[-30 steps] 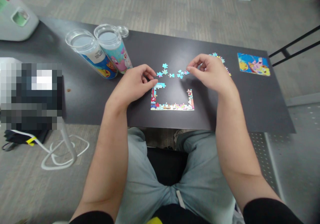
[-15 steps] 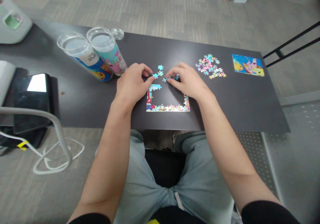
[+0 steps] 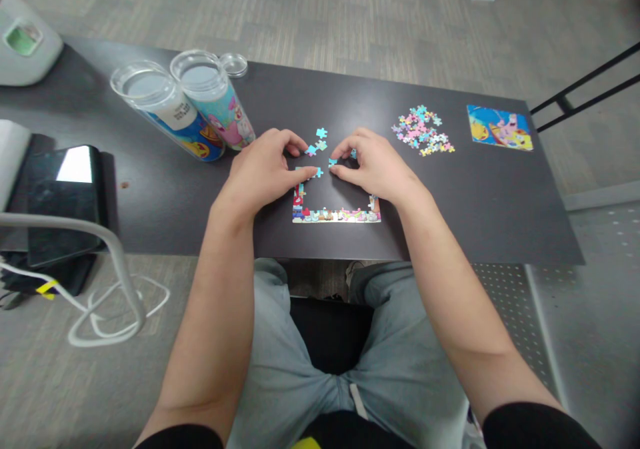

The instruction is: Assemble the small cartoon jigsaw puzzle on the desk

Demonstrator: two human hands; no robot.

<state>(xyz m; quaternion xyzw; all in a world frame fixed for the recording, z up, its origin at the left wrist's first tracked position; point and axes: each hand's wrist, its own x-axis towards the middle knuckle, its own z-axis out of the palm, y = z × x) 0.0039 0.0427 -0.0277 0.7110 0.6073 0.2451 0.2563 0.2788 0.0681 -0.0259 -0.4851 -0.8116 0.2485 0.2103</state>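
Observation:
A partly joined jigsaw puzzle border (image 3: 336,216) lies on the dark table, with its bottom row and parts of both sides showing. My left hand (image 3: 265,167) is spread at its upper left corner. The left thumb rests on the blue top strip (image 3: 319,172), and the index fingertip is by a loose blue puzzle piece (image 3: 311,150). My right hand (image 3: 373,162) pinches a small blue puzzle piece (image 3: 333,163) just right of that strip. More blue pieces (image 3: 321,133) lie between and beyond the hands; some are partly hidden under the right fingers.
A heap of loose puzzle pieces (image 3: 423,131) lies to the right, beside a cartoon picture card (image 3: 500,127). Two clear-topped cans (image 3: 183,119) (image 3: 215,95) stand at the left, near a round clear lid (image 3: 233,65). A black device (image 3: 65,202) sits farther left.
My left thumb has come down onto the blue top strip. My right hand has turned its piece and brought it slightly nearer, level with the strip's end.

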